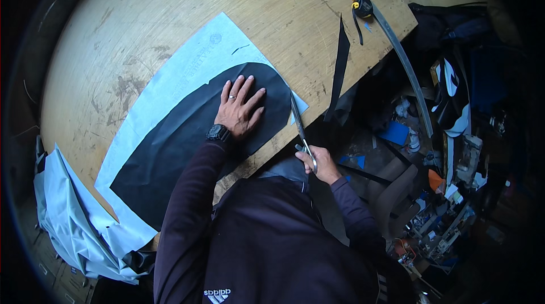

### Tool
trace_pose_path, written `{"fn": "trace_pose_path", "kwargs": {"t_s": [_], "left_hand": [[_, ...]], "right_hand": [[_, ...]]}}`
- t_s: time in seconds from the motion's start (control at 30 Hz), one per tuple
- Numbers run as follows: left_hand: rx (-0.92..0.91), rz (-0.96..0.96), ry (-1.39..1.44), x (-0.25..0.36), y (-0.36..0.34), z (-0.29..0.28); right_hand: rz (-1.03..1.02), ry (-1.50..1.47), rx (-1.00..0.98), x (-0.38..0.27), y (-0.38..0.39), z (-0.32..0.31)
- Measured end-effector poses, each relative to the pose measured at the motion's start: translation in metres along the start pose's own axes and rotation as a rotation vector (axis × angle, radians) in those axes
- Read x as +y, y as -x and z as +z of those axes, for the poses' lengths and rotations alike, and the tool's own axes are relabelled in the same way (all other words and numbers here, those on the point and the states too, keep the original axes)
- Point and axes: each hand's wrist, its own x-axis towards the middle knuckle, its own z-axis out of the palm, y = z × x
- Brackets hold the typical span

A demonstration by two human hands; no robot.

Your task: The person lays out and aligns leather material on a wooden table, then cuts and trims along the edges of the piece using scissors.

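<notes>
Scissors (299,125) clamped in right hand (321,162), cutting the black fabric (170,151) on the worktop (170,14); left hand (238,112) lies flat, fingers apart, pinning it. Next probably needs steady curve-following.

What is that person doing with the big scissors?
A person is cutting at a wooden table. The left hand lies flat on a black sheet, pressing it onto pale paper. The right hand grips the scissors, whose blades run along the black sheet's right edge. A thin black strip lies beside them, and a tape measure sits farther back.
</notes>
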Motion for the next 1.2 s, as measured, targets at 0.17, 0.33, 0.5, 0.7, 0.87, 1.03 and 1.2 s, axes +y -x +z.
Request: {"fn": "trace_pose_path", "kwargs": {"t_s": [0.17, 0.33, 0.5, 0.7, 0.87, 1.03, 1.2], "left_hand": [[-0.062, -0.017, 0.021, 0.003, -0.002, -0.004], [-0.082, -0.037, 0.016, 0.003, -0.005, -0.004], [-0.087, -0.047, 0.023, 0.004, -0.008, -0.006], [-0.085, -0.062, 0.024, 0.003, -0.005, -0.004], [-0.110, -0.066, 0.002, 0.003, -0.004, -0.004], [-0.099, -0.067, 0.010, 0.003, -0.004, -0.004], [-0.087, -0.070, 0.017, 0.003, -0.005, -0.005]], "right_hand": [[-0.041, 0.017, -0.116, -0.001, -0.010, -0.031], [-0.060, 0.067, -0.178, -0.013, -0.026, -0.051], [-0.062, 0.112, -0.188, -0.019, -0.031, -0.060], [-0.089, 0.236, -0.180, -0.026, -0.033, -0.070], [-0.070, 0.236, -0.210, -0.032, -0.039, -0.078], [-0.126, 0.304, -0.206, -0.045, -0.050, -0.076], [-0.152, 0.354, -0.189, -0.048, -0.055, -0.077]]}}
